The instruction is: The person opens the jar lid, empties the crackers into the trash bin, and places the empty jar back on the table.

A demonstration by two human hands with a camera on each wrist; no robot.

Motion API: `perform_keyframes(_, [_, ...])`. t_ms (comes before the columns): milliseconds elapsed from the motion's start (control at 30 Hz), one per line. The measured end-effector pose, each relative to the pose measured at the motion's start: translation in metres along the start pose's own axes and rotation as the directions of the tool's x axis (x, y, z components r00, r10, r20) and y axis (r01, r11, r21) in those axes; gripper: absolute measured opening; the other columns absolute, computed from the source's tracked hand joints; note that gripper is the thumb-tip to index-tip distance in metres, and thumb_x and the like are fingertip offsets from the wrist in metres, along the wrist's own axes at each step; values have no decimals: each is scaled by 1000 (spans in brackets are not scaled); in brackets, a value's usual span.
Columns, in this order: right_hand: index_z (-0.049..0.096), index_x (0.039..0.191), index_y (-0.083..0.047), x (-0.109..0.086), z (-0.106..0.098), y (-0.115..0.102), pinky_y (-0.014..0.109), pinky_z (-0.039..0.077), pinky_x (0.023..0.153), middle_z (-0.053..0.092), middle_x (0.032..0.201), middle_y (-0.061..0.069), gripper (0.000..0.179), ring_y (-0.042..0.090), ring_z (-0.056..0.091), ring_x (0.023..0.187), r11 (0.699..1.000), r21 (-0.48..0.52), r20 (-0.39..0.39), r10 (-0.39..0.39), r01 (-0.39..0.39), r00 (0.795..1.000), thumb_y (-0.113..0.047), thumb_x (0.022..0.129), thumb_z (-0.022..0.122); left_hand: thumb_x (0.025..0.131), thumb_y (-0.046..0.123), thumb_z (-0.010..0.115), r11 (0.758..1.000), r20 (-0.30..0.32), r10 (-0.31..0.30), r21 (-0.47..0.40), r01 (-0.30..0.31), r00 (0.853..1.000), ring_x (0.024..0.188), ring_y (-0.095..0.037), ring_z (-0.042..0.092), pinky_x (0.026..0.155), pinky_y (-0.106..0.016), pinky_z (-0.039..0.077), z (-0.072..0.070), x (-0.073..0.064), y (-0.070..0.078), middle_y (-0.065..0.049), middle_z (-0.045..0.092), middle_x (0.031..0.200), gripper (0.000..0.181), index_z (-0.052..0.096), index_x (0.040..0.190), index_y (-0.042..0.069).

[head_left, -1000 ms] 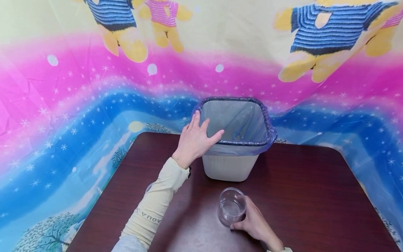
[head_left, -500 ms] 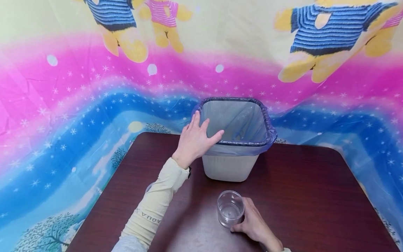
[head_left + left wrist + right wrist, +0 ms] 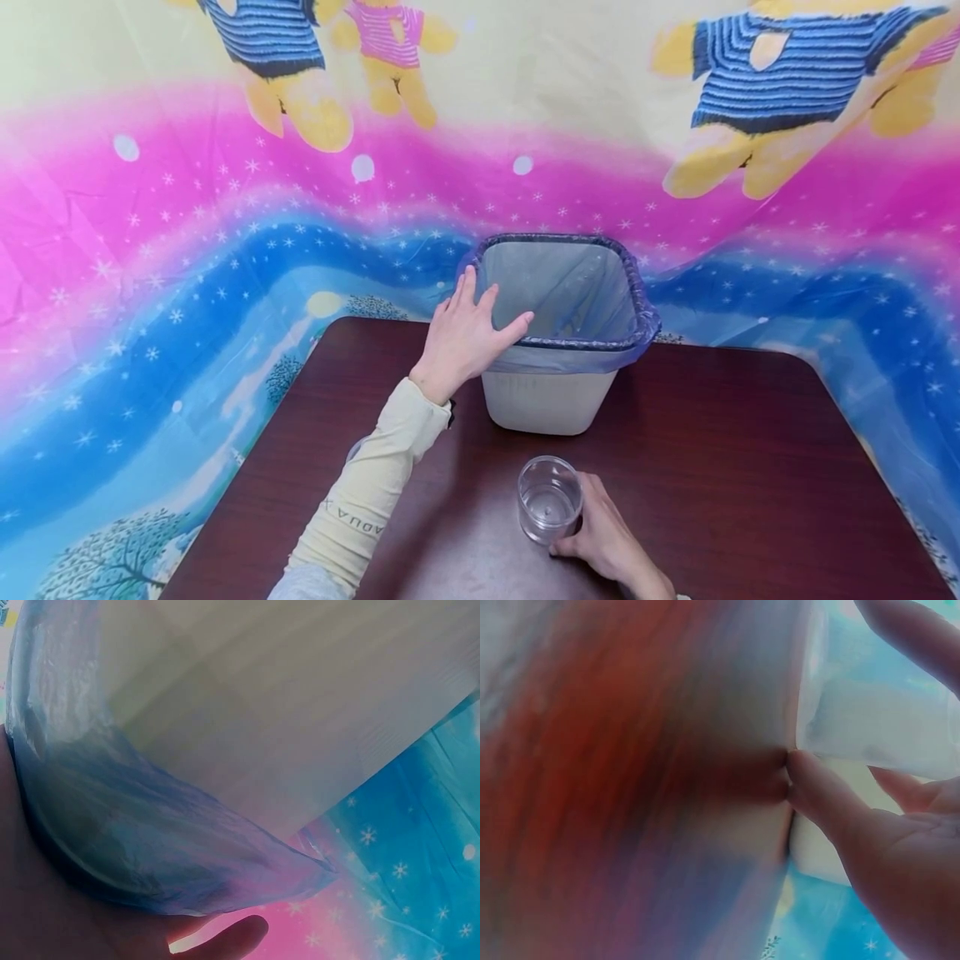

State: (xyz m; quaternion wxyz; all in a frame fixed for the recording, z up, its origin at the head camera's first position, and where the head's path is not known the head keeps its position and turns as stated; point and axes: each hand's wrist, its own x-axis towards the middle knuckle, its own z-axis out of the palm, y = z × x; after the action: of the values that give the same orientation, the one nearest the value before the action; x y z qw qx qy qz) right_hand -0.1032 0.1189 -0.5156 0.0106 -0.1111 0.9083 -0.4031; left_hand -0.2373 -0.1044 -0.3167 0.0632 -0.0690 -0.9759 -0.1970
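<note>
My left hand [image 3: 465, 337] rests at the near left of a pale bin [image 3: 551, 402], its fingers spread and straight by the rim. A bluish translucent liner [image 3: 592, 358] folds over that rim. In the left wrist view the liner [image 3: 172, 855] drapes along the bin wall [image 3: 262, 697], beside my hand. Nearer to me, a clear cup [image 3: 550, 506] stands upright on the table. My right hand [image 3: 609, 533] holds it from the right, thumb low by its base; the far fingers are partly hidden behind it. Whether the cup holds anything, I cannot tell.
The dark reddish-brown table [image 3: 720, 475] has rounded far corners. A patterned cloth [image 3: 187, 208] hangs behind it and along the sides. Beside my left sleeve [image 3: 360, 483], the curved edge of a clear object [image 3: 356, 448] shows, mostly hidden.
Since a second ago the cup has shifted slightly toward me and levelled, the right hand with it. Over the last half second, hardly anything differs. The left hand stays at the bin.
</note>
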Motion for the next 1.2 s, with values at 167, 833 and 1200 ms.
perform_keyframes(167, [56,128,-9,0,-1,1,38,46,98,62,117,2,98,18,58,112,1000,3,17,4,-4,1000,-7,37,93,87,74,34,1000,1,-2,5,2,1000,150,-29,14,116,-54,24,0,-1,0,-12,8,163,84,38,149,18])
perform_keyframes(833, [43,138,-5,2,-17,11,36,49,98,55,130,11,99,25,54,119,974,205,173,-133,96,976,-24,54,93,87,74,37,999,50,-15,-44,17,999,151,-29,12,116,-55,25,-6,3,-6,-12,4,164,85,34,151,18])
perform_keyframes(1200, [46,137,-11,21,-86,13,48,51,93,47,141,24,63,46,54,119,960,278,383,-115,4,916,-26,83,75,90,75,28,990,27,8,-139,-4,1000,151,-31,6,118,-57,17,-21,-6,-20,-10,6,164,84,31,152,19])
